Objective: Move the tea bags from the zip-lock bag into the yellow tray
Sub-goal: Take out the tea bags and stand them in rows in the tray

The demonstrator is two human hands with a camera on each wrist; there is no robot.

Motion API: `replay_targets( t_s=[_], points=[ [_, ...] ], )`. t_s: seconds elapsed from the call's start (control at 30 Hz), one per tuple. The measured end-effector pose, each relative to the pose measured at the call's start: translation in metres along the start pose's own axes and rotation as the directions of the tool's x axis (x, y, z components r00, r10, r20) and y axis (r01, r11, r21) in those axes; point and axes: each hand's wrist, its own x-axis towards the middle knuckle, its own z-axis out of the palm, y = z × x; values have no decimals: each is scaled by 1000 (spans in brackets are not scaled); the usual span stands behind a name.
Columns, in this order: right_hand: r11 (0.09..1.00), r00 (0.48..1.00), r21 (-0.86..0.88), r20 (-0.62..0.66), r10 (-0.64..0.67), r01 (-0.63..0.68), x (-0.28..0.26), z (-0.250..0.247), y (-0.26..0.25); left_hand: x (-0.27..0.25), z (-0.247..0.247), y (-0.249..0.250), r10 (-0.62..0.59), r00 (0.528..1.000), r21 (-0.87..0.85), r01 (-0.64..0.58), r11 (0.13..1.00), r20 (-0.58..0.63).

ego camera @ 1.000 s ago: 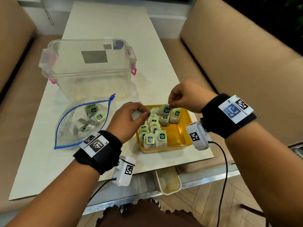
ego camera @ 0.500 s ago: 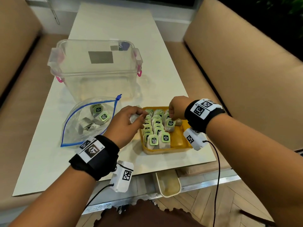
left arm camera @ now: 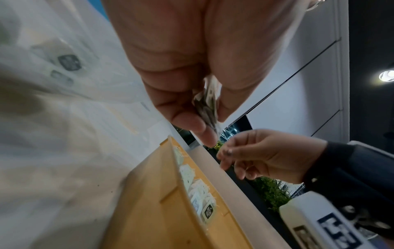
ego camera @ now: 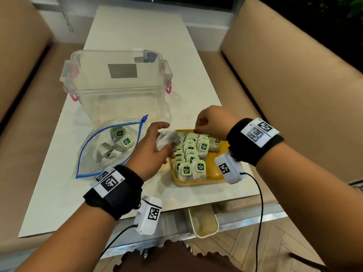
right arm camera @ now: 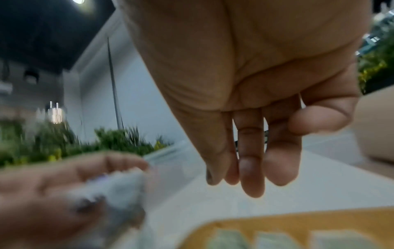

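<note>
Here, a few small grey paper tea bags with green square tags lie inside the clear zip-lock bag with a blue seal, which rests flat and open on the pale counter, while many more such tea bags stand packed in rows in the shallow yellow plastic tray just to the bag's right. The left hand hangs between bag and tray, at the tray's left edge, its thumb and fingers curled round a small bunch of grey tea bags; the left wrist view shows this bunch pinched between thumb and fingertips. The right hand hovers above the tray's far end with fingers loosely bent downward and, in the right wrist view, nothing between them. Behind the bag stands a large clear plastic storage box with pink latches. Tan padded benches flank the counter on both sides.
</note>
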Motion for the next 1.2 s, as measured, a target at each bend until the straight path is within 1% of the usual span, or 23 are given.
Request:
replay_targets(
  t_s=[0.07, 0.13, 0.23, 0.33, 0.43, 0.5, 0.6, 0.63, 0.67, 0.8, 0.87, 0.93, 1.03, 1.1, 1.17, 1.2],
  points=[
    [980, 997, 187, -27, -70, 73, -13, -7, -16, 2, 1, 3, -16, 1000, -12, 16, 1000, -2],
    [944, 995, 313, -25, -97, 100, -21, -8, -28, 3, 3, 7, -28, 1000, -28, 28, 999, 1],
    [916, 995, 390, -3, -103, 96, -23, -2, -31, 3, 6, 13, -31, 999, -54, 31, 998, 12],
    [879, 995, 468, -9, -98, 91, -24, 2, -25, 2, 7, 16, -33, 999, -71, 33, 997, 3],
    [831, 998, 553, 0, -69, 58, -26, 4, -15, 1, 6, 18, -10, 1000, -91, 10, 996, 2],
    [757, 999, 653, 28, -45, 15, -26, 6, -8, -1, 4, 21, 16, 1000, -124, -15, 992, 11],
    [608, 994, 792, 99, -47, -50, -26, 8, 1, -2, 1, 23, 57, 997, -142, -48, 989, 57],
    [588, 990, 806, 126, -63, -65, -26, 8, 3, -3, 0, 24, 66, 995, -131, -56, 990, 75],
    [590, 985, 804, 151, -81, -75, -27, 8, 4, -4, 0, 25, 72, 994, -121, -61, 991, 88],
    [669, 975, 740, 188, -119, -61, -28, 9, 2, -5, 5, 30, 86, 988, -160, -64, 985, 132],
    [678, 974, 733, 191, -126, -56, -28, 11, 1, -5, 6, 30, 87, 988, -149, -67, 987, 129],
    [693, 979, 720, 164, -119, -37, -29, 12, -1, -2, 6, 27, 69, 993, -135, -55, 989, 99],
    [729, 991, 684, 83, -100, 16, -33, 13, -7, 3, 6, 22, 59, 998, -77, -57, 995, 24],
    [704, 992, 710, 74, -101, 18, -37, 13, -13, 5, 6, 20, 58, 998, -40, -60, 997, -28],
    [656, 990, 754, 99, -98, -11, -40, 13, -18, 7, 6, 19, 54, 995, -5, -54, 999, -83],
    [649, 990, 761, 101, -95, -15, -42, 13, -20, 9, 6, 19, 53, 994, 14, -51, 999, -101]
  ],
)
